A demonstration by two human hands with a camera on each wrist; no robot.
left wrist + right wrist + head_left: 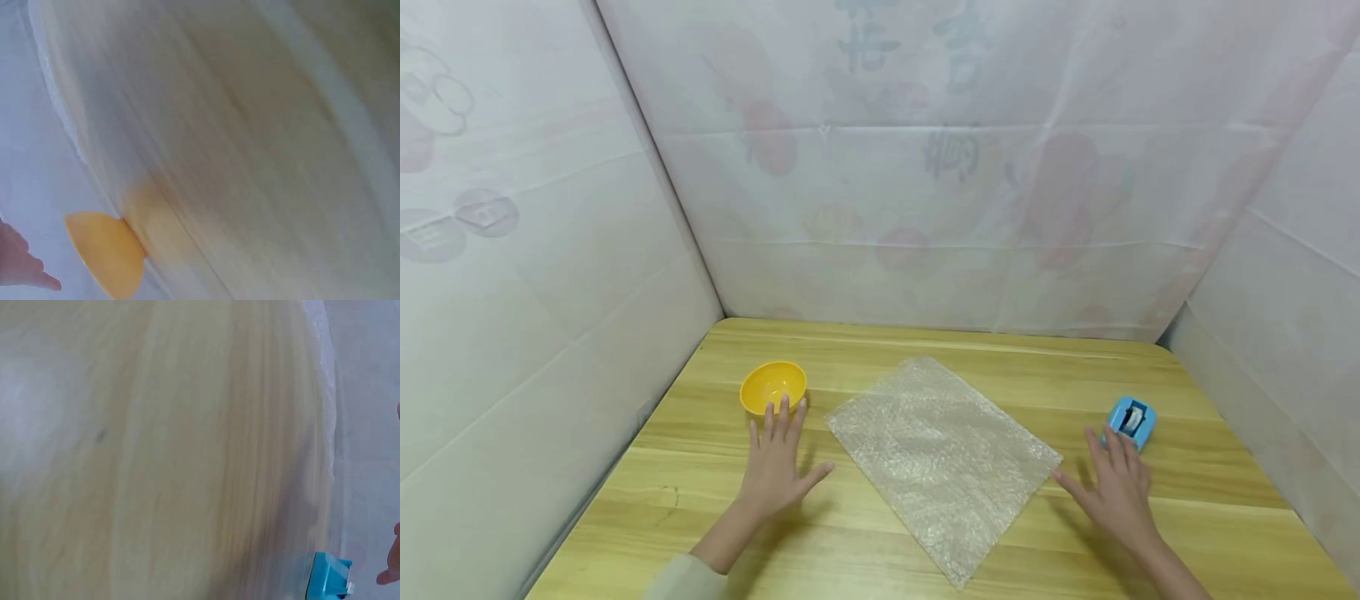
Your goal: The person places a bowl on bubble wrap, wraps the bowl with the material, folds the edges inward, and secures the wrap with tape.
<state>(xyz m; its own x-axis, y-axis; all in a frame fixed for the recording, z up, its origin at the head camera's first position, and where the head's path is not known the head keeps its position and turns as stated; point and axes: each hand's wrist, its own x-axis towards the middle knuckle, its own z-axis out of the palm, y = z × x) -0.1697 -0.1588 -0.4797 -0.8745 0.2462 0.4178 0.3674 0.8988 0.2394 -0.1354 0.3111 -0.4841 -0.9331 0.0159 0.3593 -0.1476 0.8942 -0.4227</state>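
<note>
My left hand (775,471) hovers with fingers spread, its fingertips overlapping the near rim of a yellow bowl (773,382) in the head view. The left wrist view shows the bowl (106,253) from the side, upright on the table, with fingers (25,265) apart from it. A square of clear bubble wrap (943,467) lies flat between the hands, one corner toward me. Near its right corner is my right hand (1116,496), fingers extended and holding nothing. Just beyond those fingertips sits a small blue tape dispenser (1131,421) with a whitish roll inside; it also appears low in the right wrist view (328,576).
The wood-grain table (865,542) has rounded far corners. Pale printed cloth (880,192) hangs behind it, with more cloth along the left side (535,317) and right side (1292,275).
</note>
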